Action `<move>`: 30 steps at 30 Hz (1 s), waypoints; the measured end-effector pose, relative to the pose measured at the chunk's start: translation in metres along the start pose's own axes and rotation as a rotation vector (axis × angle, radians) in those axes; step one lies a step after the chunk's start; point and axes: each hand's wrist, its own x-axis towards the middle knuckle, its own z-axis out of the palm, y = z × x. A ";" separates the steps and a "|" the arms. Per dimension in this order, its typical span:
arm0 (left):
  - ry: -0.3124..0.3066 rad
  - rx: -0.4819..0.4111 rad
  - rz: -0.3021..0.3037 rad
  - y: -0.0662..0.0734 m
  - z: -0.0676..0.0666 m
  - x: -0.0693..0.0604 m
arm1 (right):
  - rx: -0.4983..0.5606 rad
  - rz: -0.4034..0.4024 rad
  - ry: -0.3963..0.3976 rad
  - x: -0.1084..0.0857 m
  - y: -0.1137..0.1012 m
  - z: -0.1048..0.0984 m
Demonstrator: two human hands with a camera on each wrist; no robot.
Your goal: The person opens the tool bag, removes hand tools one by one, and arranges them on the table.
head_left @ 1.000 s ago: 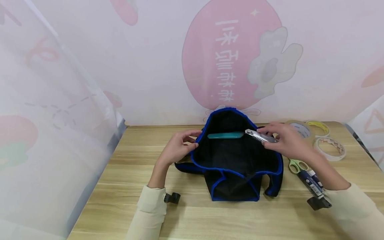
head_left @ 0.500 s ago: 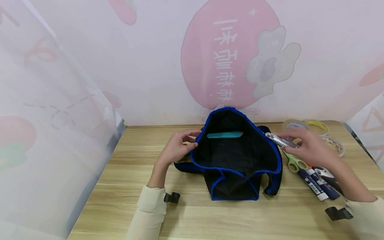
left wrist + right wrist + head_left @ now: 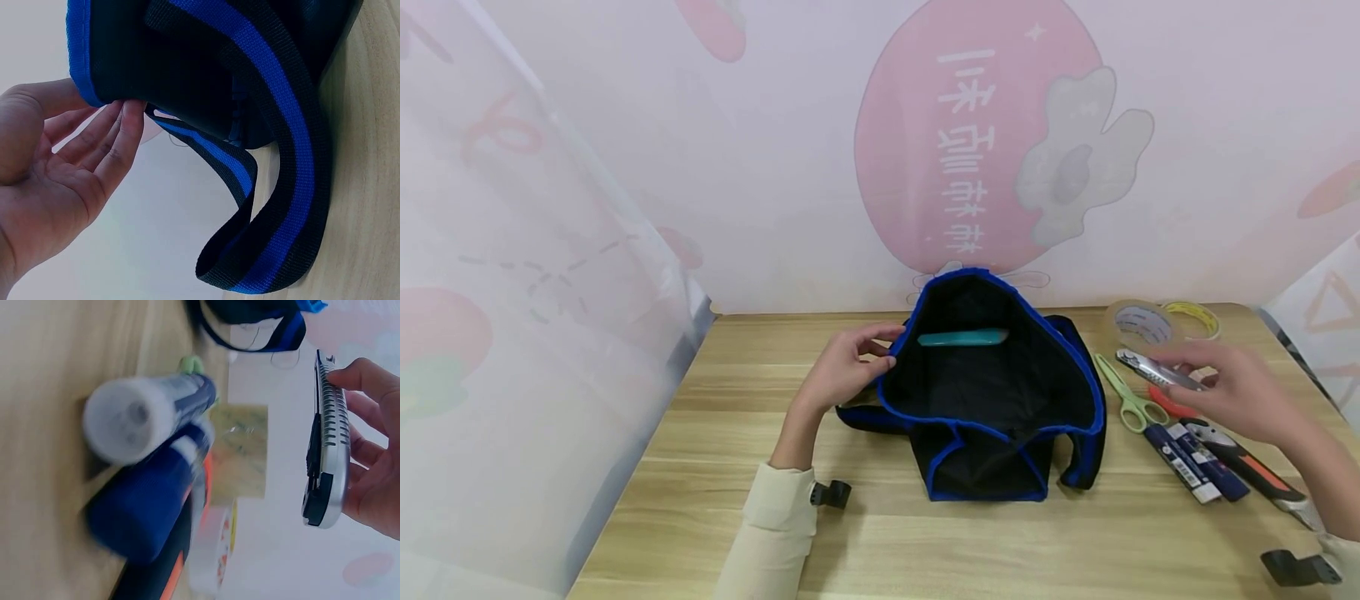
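A black tool bag (image 3: 988, 467) with blue edging stands with its mouth wide apart in the head view. My left hand (image 3: 848, 365) pinches the left rim, its thumb on one side and fingers on the other, as the left wrist view also shows. Inside the bag lies a slim teal object (image 3: 962, 338), its kind unclear. My right hand (image 3: 1243, 392) holds a silver utility knife (image 3: 1153, 368) between thumb and fingers, in the air to the right of the bag. Its ridged body and black slider face the right wrist camera (image 3: 334, 425).
Right of the bag lie green scissors (image 3: 1133, 408), two dark blue tubes (image 3: 1183, 462), a black and orange folding saw or knife (image 3: 1255, 471) and something red (image 3: 1168, 402). Tape rolls (image 3: 1142, 325) stand behind. A striped strap (image 3: 294, 156) loops from the bag's left side.
My right hand has carried the utility knife away from over the bag's mouth, rightward past the rim to above the loose items. My left hand stays on the rim.
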 end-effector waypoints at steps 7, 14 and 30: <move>0.000 0.013 0.010 0.001 0.000 0.000 | -0.055 0.097 -0.041 -0.021 0.016 -0.004; 0.000 0.016 0.002 0.000 0.000 -0.001 | -0.124 0.079 0.005 -0.036 0.030 -0.006; 0.002 0.014 0.000 0.001 0.001 -0.001 | -0.105 0.226 0.001 -0.071 0.065 -0.005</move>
